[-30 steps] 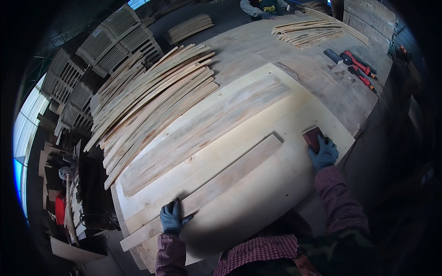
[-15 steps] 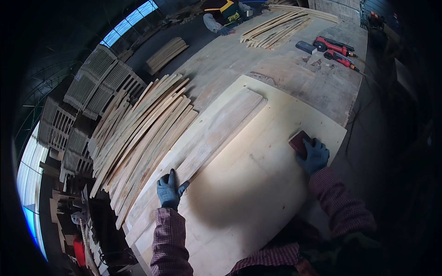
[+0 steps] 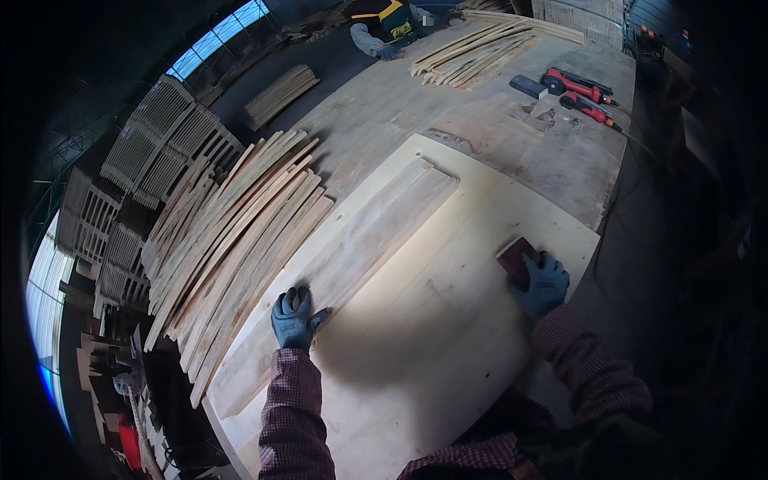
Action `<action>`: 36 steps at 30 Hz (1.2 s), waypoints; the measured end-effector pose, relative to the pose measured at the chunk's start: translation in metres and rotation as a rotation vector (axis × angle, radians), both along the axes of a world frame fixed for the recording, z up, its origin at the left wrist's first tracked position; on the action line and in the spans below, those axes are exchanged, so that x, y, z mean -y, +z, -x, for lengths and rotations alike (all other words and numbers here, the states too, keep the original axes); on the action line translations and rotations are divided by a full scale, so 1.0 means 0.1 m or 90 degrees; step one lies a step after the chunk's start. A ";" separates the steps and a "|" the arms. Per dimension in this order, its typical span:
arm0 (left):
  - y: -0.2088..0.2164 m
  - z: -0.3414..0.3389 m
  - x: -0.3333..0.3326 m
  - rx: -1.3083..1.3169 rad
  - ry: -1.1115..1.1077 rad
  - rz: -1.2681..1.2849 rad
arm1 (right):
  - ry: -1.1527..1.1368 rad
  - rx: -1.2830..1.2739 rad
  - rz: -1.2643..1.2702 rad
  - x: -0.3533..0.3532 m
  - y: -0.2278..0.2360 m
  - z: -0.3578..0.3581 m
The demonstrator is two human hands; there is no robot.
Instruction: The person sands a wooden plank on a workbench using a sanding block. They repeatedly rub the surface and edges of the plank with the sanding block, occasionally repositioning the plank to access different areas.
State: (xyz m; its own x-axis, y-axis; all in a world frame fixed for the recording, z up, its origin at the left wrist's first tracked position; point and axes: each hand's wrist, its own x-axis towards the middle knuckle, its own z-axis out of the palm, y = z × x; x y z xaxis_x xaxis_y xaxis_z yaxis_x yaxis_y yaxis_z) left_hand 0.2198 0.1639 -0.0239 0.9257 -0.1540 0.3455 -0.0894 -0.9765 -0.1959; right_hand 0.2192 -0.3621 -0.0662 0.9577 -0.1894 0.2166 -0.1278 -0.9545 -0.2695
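My left hand point(image 3: 293, 318), in a grey-blue work glove, lies on pale wooden strips point(image 3: 376, 232) placed side by side on a light plywood sheet point(image 3: 432, 336). Its fingers are spread and its thumb stands apart at the strips' right edge. Off to the right, my right hand point(image 3: 544, 286), gloved the same way, grips a dark red block point(image 3: 514, 261) that looks like a sanding block. That block is at the sheet's right part, away from the strips; whether it touches the surface I cannot tell.
Many loose wooden strips point(image 3: 240, 232) lie fanned out left of the sheet. Red power tools point(image 3: 588, 106) and a dark block point(image 3: 528, 86) sit at the far right of the worktable point(image 3: 376, 104). Across the table another person point(image 3: 388, 24) works near more strips point(image 3: 472, 52). Slatted stacks point(image 3: 156, 136) stand at left.
The whole view has shifted slightly. My left hand still rests on the strips, its fingers a little more spread over them. My right hand keeps the block in nearly the same place.
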 end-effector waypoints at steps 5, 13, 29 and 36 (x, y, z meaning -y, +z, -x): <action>-0.30 0.09 -0.14 -0.070 0.066 0.100 | 0.014 0.008 0.026 -0.06 -0.10 -0.03; -0.08 -0.03 0.23 -0.148 0.077 0.137 | 0.008 0.045 0.090 0.07 -0.25 -0.03; -0.11 1.88 -0.37 0.044 0.049 0.181 | -0.004 -0.018 0.123 0.10 -0.19 -0.09; -0.59 2.92 -0.94 0.063 0.345 0.249 | 0.225 0.006 0.036 0.07 -0.13 -0.20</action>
State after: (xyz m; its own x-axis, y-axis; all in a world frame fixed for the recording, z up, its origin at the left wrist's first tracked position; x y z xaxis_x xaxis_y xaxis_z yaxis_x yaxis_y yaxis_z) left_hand -0.0727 0.2582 -0.0830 0.7977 0.4772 0.3687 0.4336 -0.8788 0.1993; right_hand 0.2388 -0.3690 -0.0787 0.9598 0.1665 0.2258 0.2156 -0.9527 -0.2141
